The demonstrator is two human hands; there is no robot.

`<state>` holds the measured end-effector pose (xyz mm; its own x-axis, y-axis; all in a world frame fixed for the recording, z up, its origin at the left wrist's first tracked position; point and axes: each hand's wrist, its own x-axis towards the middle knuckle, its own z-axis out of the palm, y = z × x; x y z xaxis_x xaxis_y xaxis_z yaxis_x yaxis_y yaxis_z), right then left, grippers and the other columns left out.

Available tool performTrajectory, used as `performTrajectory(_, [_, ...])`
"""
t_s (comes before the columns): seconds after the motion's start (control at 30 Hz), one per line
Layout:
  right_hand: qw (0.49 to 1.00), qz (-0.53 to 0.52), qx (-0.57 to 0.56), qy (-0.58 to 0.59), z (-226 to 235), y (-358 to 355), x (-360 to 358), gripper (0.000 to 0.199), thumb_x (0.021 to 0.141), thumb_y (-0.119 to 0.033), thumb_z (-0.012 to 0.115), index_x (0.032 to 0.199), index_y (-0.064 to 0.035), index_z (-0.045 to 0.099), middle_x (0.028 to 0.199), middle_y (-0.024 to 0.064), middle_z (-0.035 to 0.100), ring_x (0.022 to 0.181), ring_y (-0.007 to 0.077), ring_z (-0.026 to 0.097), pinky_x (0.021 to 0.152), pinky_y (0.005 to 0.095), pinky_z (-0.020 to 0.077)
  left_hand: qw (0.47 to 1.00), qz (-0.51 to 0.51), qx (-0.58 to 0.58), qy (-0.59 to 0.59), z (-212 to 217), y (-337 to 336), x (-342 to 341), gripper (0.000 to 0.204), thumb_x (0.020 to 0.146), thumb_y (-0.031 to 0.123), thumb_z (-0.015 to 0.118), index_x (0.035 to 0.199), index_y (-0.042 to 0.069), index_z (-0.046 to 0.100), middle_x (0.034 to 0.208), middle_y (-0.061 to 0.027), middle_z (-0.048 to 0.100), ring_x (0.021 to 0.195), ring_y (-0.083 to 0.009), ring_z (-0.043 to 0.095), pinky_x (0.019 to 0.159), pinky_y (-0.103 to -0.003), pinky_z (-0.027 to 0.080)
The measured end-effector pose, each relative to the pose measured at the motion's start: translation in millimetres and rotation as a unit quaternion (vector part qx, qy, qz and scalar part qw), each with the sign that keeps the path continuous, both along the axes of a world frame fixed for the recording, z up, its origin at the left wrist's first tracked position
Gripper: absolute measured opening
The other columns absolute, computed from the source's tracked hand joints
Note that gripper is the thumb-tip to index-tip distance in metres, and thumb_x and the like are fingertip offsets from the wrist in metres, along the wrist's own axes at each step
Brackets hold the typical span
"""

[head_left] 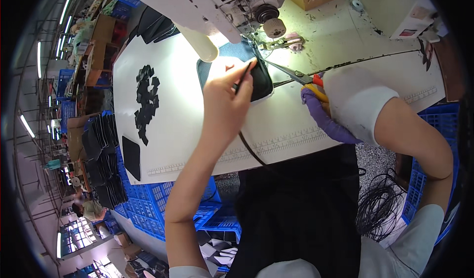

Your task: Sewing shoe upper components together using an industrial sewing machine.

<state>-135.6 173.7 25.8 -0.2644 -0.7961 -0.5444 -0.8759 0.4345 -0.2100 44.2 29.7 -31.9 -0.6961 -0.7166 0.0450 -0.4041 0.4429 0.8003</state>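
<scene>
My left hand (224, 97) is closed, pinching a thin black strip (253, 151) just below the sewing machine's (192, 1) needle area. The strip trails down from the hand over the table's front edge. Under that hand lies a dark blue-and-black fabric piece (264, 83) with rounded corners, partly hidden by my fingers. My right hand (353, 100), in a white glove, grips a pair of scissors (298, 75) with red and yellow on the handles. A purple curved part (323, 117) runs along its near side. The blade tips point at the fabric's edge near the presser foot.
Small black pieces (146, 100) lie in a row on the white table (182, 144), with a black panel (131, 158) at its left edge. Blue crates (148, 204) stand below. A tangle of black cord (380, 206) lies at lower right. A cardboard box (316, 0) sits behind.
</scene>
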Motion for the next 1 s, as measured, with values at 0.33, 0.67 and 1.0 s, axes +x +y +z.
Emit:
performTrajectory(0.33, [0.999, -0.013, 0.006, -0.029, 7, 3, -5, 0.039, 0.096, -0.033, 0.061, 0.084, 0.0019, 0.072, 0.072, 0.0124, 0.069, 0.053, 0.0258, 0.059, 0.053, 0.033, 0.0477, 0.932, -0.132, -0.335, -0.025, -4, -4, 5, 0.041, 0.084, 0.004, 0.063, 0.125, 0.001, 0.062, 0.131, -0.0119, 0.058, 0.103, -0.0263, 0.059, 0.086, -0.032, 0.046])
performTrajectory(0.67, [0.995, -0.051, 0.008, -0.091, 21, -4, -14, 0.037, 0.096, -0.032, 0.061, 0.084, 0.0012, 0.072, 0.073, 0.0123, 0.069, 0.054, 0.0253, 0.059, 0.054, 0.033, 0.0473, 0.883, -0.197, -0.414, -0.099, 5, -18, 2, 0.045, 0.086, 0.007, 0.063, 0.129, -0.001, 0.058, 0.133, -0.0106, 0.058, 0.101, -0.0241, 0.064, 0.09, -0.037, 0.049])
performTrajectory(1.0, [0.991, -0.077, -0.001, -0.107, 27, -10, -19, 0.036, 0.096, -0.032, 0.061, 0.085, 0.0006, 0.072, 0.073, 0.0122, 0.069, 0.055, 0.0249, 0.058, 0.054, 0.0331, 0.0469, 0.884, -0.221, -0.407, -0.06, 4, -36, 6, 0.048, 0.089, 0.007, 0.062, 0.136, 0.005, 0.057, 0.142, -0.0082, 0.057, 0.092, -0.0235, 0.068, 0.076, -0.03, 0.053])
